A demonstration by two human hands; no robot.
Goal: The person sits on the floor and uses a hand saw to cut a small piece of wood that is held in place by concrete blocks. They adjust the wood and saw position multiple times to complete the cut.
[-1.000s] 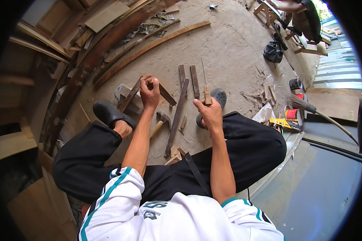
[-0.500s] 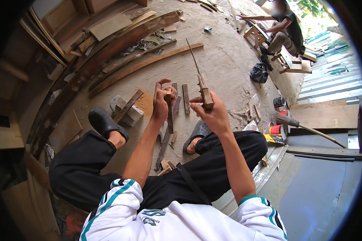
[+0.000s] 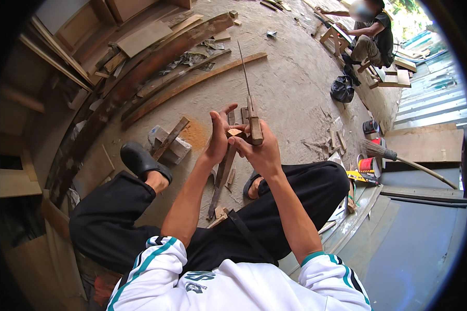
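Note:
My right hand [image 3: 262, 155] is closed around the wooden handle of a handsaw [image 3: 253, 122], whose thin blade points up and away from me. Between my hands is a short wooden stick [image 3: 236, 132], its pale cut end turned up toward me. My left hand [image 3: 217, 139] grips it from the left, thumb and index finger raised; its other fingers are partly hidden. The right thumb touches the stick near that end. Beyond my left foot, a wood strip [image 3: 172, 137] rests across a grey block [image 3: 179, 151], beside a patch of sawdust [image 3: 196, 133].
A long dark strip [image 3: 220, 184] and small offcuts [image 3: 220, 213] lie between my legs. Long planks [image 3: 192, 85] stretch across the far left floor. At right are a broom [image 3: 379, 150], paint cans [image 3: 367, 165] and a black bag [image 3: 342, 89]. Another person [image 3: 371, 33] sits working at far right.
My hands have come together. The right hand, with the saw, moved left to the stick, and the stick turned so its cut end faces up. The view shifted slightly.

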